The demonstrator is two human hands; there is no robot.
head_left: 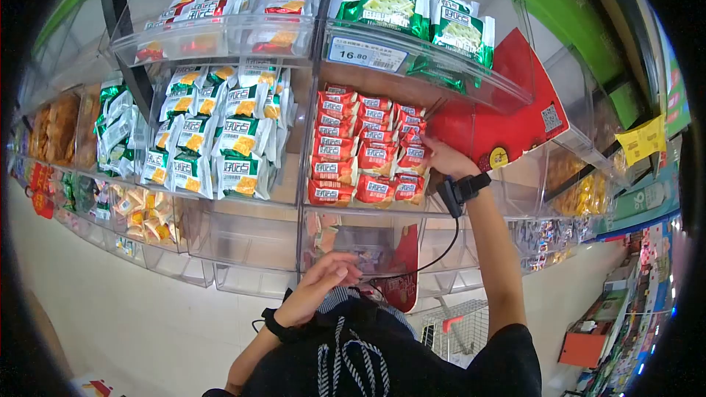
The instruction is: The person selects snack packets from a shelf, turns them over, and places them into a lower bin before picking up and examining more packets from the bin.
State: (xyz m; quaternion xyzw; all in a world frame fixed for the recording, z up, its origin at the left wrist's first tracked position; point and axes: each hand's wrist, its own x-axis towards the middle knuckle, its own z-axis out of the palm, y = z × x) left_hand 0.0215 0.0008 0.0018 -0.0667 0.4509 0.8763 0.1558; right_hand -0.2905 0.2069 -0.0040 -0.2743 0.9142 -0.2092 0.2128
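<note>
My right hand (pixel 447 159) reaches into a shelf bin, at the right column of stacked red biscuit packets (pixel 376 157). Its fingers close at the edge of a small red packet (pixel 414 131) in the upper part of that column; the fingertips are partly hidden. The red packets stand in three columns, labels facing me. My left hand (pixel 331 276) hovers low before my body, below the red packets, fingers loosely bent and apart with nothing in them. Each wrist wears a black strap, and a black cable (pixel 448 246) hangs from the right one.
Green-and-white packets (pixel 193 132) fill the bin to the left. Above are larger green packets (pixel 386 4) behind a price tag (pixel 368 54) and clear plastic fronts. A red card panel (pixel 485 117) leans beside my right hand. A shopping cart (pixel 460 327) stands below right.
</note>
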